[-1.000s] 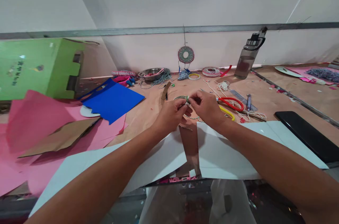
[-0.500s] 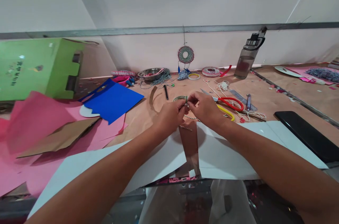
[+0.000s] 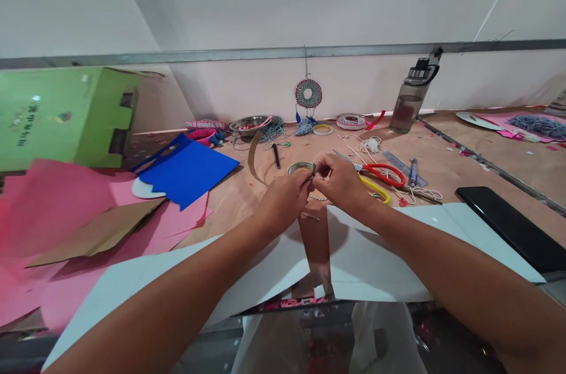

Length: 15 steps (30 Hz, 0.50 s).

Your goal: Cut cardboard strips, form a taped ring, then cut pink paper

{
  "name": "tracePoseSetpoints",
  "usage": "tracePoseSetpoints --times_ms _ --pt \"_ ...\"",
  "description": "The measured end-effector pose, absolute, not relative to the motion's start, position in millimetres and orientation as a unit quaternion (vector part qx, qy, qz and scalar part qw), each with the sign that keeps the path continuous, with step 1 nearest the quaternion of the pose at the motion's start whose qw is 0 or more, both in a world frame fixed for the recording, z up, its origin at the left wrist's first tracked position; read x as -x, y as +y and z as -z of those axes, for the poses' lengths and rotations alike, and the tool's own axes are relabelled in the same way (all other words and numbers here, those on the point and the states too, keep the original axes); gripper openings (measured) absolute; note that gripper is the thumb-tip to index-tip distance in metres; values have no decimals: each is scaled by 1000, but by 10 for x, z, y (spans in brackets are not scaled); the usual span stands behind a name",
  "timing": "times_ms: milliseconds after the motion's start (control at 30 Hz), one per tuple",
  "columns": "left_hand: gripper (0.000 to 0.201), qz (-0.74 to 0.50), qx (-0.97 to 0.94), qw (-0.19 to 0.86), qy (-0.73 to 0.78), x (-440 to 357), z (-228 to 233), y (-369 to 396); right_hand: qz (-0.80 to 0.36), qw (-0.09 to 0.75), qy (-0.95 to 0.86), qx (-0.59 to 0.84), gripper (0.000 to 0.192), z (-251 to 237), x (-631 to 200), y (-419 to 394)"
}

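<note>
Over the table (image 3: 247, 185), strewn with pink and blue paper, we judge the wrapping barely begun: our left hand (image 3: 283, 200) and right hand (image 3: 342, 182) meet, each pinched on the small ring (image 3: 300, 168) held just above the tabletop, its band mostly bare of twine (image 3: 319, 198)

Matt brown paper covers the table (image 3: 442, 153); left of the grip lie matt blue card (image 3: 188, 170) and rough cardboard (image 3: 95, 235); beyond, a shiny metal bowl (image 3: 250, 124).
</note>
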<state>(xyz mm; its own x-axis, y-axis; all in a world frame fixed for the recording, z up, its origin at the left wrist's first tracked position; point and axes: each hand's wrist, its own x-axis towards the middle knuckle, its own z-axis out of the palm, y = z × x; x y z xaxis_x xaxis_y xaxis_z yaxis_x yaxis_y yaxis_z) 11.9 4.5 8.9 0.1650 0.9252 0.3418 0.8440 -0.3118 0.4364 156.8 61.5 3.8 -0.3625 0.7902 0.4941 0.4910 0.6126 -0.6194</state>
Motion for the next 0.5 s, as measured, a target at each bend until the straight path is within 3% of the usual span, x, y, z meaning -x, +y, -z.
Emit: tracePoseSetpoints --times_ms 233,500 --pt "21 -375 -712 205 557 -51 -58 83 -234 426 -785 384 6 -17 -1568 639" --pt "21 -295 -756 59 582 -71 -93 53 -203 396 -802 398 5 -60 -1559 611"
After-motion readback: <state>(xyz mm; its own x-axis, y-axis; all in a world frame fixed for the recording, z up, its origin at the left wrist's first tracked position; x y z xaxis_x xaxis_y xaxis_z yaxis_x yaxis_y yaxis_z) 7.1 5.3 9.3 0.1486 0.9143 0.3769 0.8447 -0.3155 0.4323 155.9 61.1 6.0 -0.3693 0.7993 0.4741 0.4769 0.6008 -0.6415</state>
